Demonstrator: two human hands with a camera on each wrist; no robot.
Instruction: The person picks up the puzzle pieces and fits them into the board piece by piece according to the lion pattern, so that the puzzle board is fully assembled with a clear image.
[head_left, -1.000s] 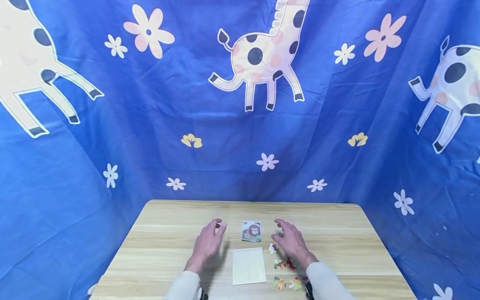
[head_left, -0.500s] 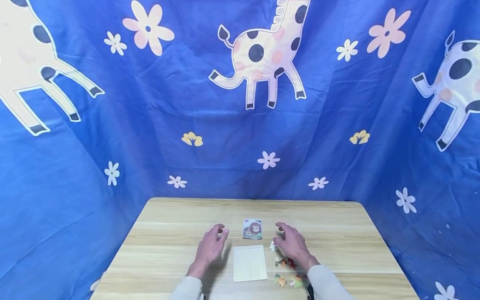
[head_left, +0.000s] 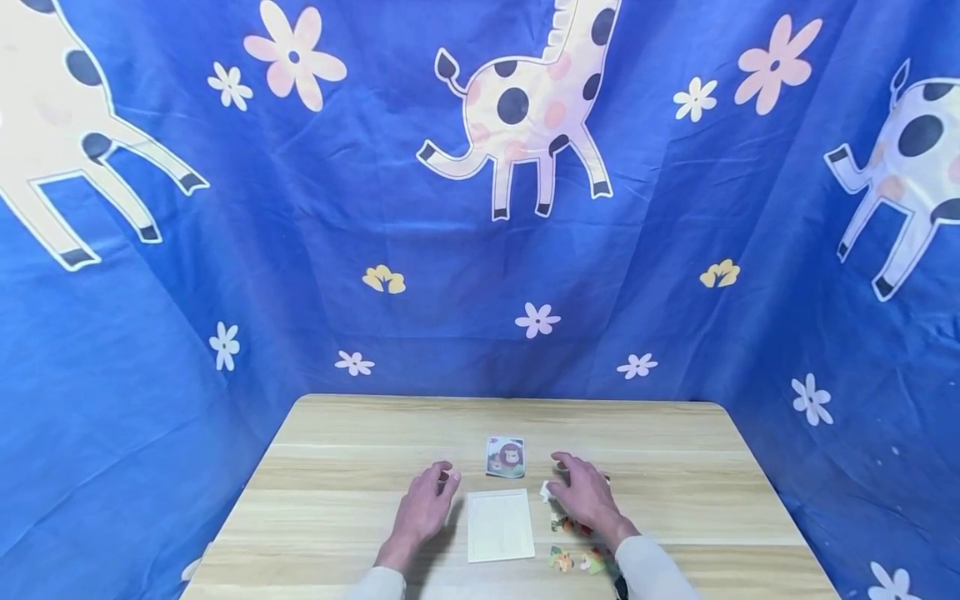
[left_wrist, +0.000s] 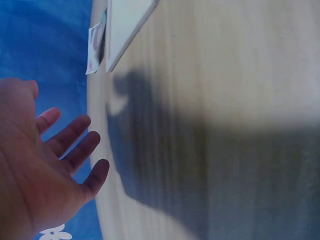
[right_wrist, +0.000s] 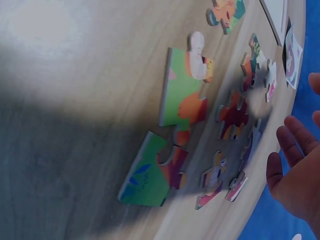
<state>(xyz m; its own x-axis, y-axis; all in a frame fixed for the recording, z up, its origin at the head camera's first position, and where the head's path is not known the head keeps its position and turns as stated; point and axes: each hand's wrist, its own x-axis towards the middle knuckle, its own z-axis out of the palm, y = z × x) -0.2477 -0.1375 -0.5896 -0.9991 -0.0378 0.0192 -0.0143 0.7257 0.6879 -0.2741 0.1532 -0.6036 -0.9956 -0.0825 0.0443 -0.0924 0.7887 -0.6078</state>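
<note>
My left hand (head_left: pixel 423 505) hovers over the table just left of a white square puzzle frame (head_left: pixel 501 525), fingers loosely bent and holding nothing. In the left wrist view its fingers spread apart above a shadow. My right hand (head_left: pixel 587 493) is held over several jigsaw puzzle pieces (right_wrist: pixel 185 95) right of the frame, also with nothing in its fingers. A white puzzle piece (head_left: pixel 546 492) shows by its thumb, and the hand hides part of the group. Beyond the frame lies a small card with a lion picture (head_left: pixel 506 457).
The light wooden table (head_left: pixel 337 467) has rounded far corners. Blue cloth (head_left: pixel 450 350) printed with giraffes and flowers hangs behind it and on both sides. A pale object (head_left: pixel 192 568) peeks past the table's left edge.
The left hand has drawn slightly back toward me and right, closer to the frame. The right hand has lowered a little, covering more of the pieces. The view shifted slightly at first.
</note>
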